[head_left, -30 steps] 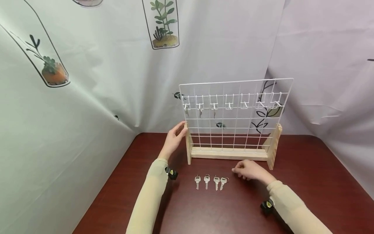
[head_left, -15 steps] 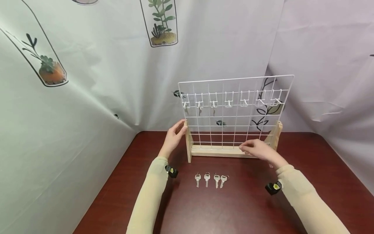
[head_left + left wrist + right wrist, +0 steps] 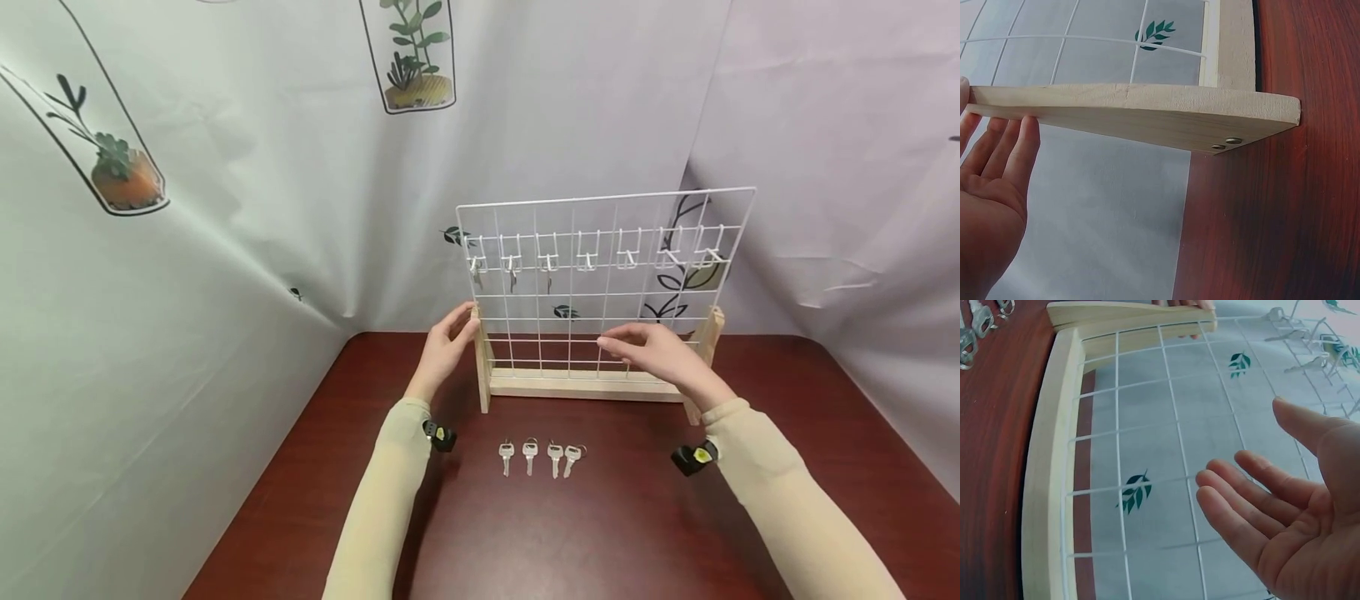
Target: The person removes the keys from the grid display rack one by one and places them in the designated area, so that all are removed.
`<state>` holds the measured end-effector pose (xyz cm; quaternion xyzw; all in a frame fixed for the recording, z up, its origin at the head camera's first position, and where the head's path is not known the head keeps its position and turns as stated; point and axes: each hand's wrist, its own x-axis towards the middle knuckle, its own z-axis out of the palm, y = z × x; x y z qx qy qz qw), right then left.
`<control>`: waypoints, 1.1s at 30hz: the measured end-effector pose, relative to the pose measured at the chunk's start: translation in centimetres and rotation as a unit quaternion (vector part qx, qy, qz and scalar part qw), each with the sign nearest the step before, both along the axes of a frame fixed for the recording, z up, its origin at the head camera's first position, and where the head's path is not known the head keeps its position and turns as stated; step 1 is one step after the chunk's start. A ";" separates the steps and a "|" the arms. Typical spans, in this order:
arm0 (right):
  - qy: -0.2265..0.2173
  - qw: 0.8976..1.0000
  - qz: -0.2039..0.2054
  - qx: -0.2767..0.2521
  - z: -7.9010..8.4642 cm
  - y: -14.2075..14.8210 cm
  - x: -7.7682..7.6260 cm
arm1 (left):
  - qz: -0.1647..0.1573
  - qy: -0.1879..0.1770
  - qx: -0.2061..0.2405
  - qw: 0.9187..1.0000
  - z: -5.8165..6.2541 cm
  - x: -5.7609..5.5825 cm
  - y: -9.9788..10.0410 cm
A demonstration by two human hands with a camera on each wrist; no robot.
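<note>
A white wire grid rack (image 3: pixel 577 385) on a wooden stand is upright on the table. My left hand (image 3: pixel 441 354) holds the top of its left wooden post (image 3: pixel 1116 115), fingertips on the outer face and thumb across the edge. In front of the grid's lower right half is my right hand (image 3: pixel 656 354); the right wrist view shows its palm (image 3: pixel 1310 531) with nothing in it, fingers loosely extended. Three keys (image 3: pixel 513 280) hang on the leftmost hooks. Several silver keys (image 3: pixel 555 458) with rings lie in a row on the table before the rack.
Hooks (image 3: pixel 627 262) without keys continue along the grid to the right. The right wooden post (image 3: pixel 707 350) stands partly behind my right wrist. A dark red table (image 3: pixel 495 533) reaches back to a pale curtain (image 3: pixel 315 167) printed with plants.
My right hand has risen from the table beside the keys to in front of the grid, lately drifting left. The left hand stays on the post. The head view has tilted slightly.
</note>
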<state>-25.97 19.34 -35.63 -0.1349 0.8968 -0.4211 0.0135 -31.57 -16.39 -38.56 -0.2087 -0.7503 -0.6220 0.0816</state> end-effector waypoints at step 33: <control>0.062 0.982 0.000 -0.180 2.4 -5.1 -1.4 | 0.023 0.032 0.004 0.999 -2.9 -2.5 -0.3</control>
